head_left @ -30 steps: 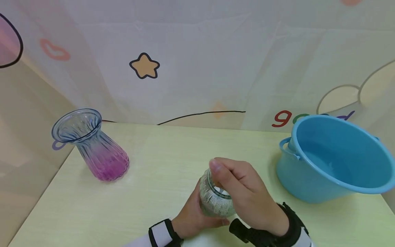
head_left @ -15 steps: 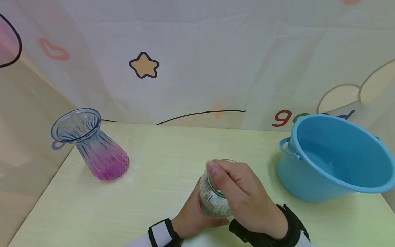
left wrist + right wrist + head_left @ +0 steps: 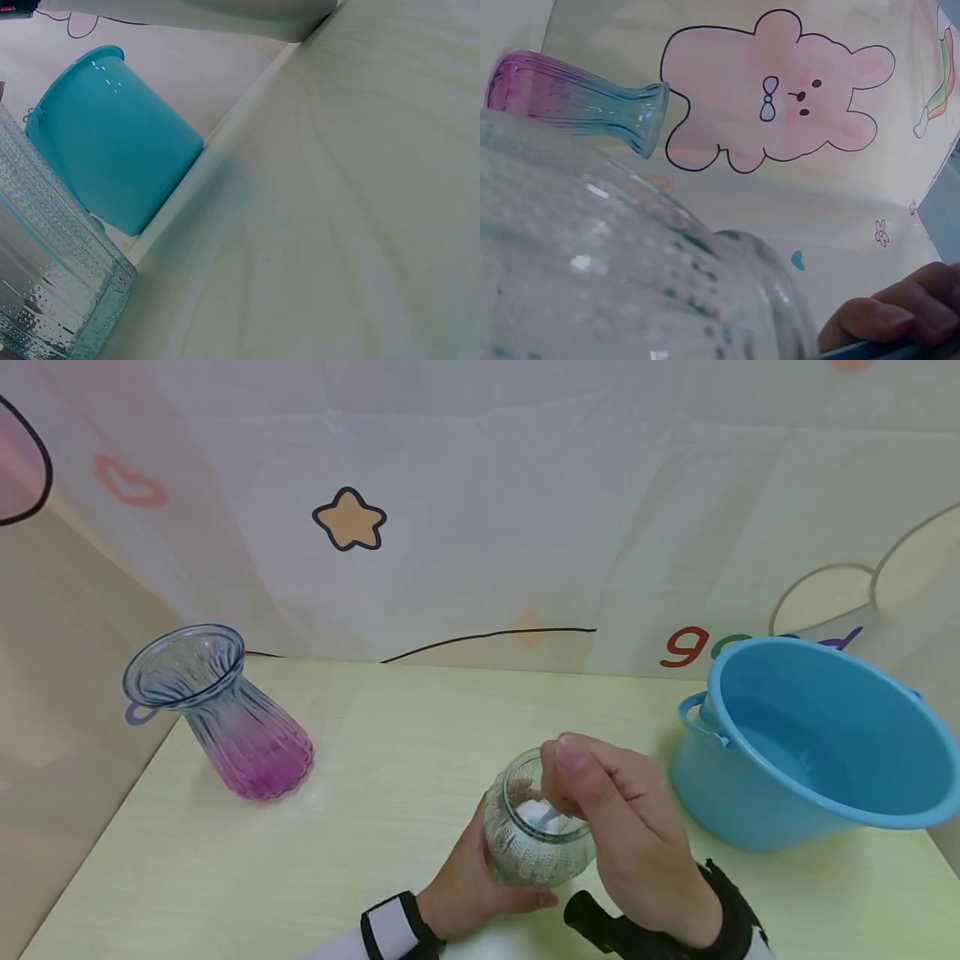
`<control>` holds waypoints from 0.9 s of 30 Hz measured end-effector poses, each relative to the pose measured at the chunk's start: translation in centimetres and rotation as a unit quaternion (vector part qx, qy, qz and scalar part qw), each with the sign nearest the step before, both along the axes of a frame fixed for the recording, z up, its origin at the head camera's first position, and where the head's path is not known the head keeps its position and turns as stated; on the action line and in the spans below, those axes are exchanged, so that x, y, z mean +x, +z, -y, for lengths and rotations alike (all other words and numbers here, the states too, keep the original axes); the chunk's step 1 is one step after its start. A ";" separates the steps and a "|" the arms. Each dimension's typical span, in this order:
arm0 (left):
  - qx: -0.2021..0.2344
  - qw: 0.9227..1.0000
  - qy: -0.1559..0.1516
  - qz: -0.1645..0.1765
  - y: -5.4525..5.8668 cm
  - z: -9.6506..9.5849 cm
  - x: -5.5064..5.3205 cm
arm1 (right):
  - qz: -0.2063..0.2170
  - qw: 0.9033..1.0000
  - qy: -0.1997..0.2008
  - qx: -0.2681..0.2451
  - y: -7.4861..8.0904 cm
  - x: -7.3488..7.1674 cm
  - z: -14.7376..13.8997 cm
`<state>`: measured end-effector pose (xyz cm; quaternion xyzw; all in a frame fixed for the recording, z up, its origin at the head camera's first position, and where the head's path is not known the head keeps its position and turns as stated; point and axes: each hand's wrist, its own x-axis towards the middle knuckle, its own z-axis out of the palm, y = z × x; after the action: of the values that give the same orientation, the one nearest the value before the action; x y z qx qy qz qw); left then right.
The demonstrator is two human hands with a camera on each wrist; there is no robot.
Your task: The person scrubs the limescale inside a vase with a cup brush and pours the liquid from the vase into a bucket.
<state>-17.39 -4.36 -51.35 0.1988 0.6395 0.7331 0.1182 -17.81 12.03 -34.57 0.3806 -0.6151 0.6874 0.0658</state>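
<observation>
A clear textured glass jar [image 3: 536,858] with something white inside is held by my left hand [image 3: 468,889], which wraps round its left side. Over the mouth, my right hand [image 3: 633,835] has its fingers curled round a thin bluish handle [image 3: 551,816] that reaches down into the jar. The lower end of the handle is out of sight, so its kind cannot be told. In the right wrist view the jar [image 3: 615,255] looms large, beside the right fingers [image 3: 877,319] and a bit of the handle. The left wrist view catches the jar's side [image 3: 56,277].
A pink and blue ribbed glass vase [image 3: 247,727] stands at the left of the pale table [image 3: 360,860]. To the right is a large light blue bucket [image 3: 750,793] with a handle. A printed cloth [image 3: 480,527] hangs behind the table.
My right hand shifts slightly left, then swings right and a little up over the jar, uncovering more of its mouth and the handle. The left hand and jar stay in place.
</observation>
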 end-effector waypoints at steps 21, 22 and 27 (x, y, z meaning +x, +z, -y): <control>0.002 1.000 -0.005 0.007 0.0 0.1 -0.1 | -0.065 0.989 0.053 -0.122 -1.3 -0.1 -2.2; 0.004 1.000 -0.005 0.004 0.0 0.1 -0.1 | -0.061 0.990 0.050 -0.114 -1.3 -0.3 -1.9; 0.017 1.000 -0.006 -0.005 0.0 -0.1 -0.1 | -0.034 0.998 0.005 -0.046 -0.5 -0.7 -0.2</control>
<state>-17.49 -4.30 -51.32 0.2089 0.6263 0.7420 0.1161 -18.52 12.21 -35.04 0.4039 -0.5779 0.7020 0.1008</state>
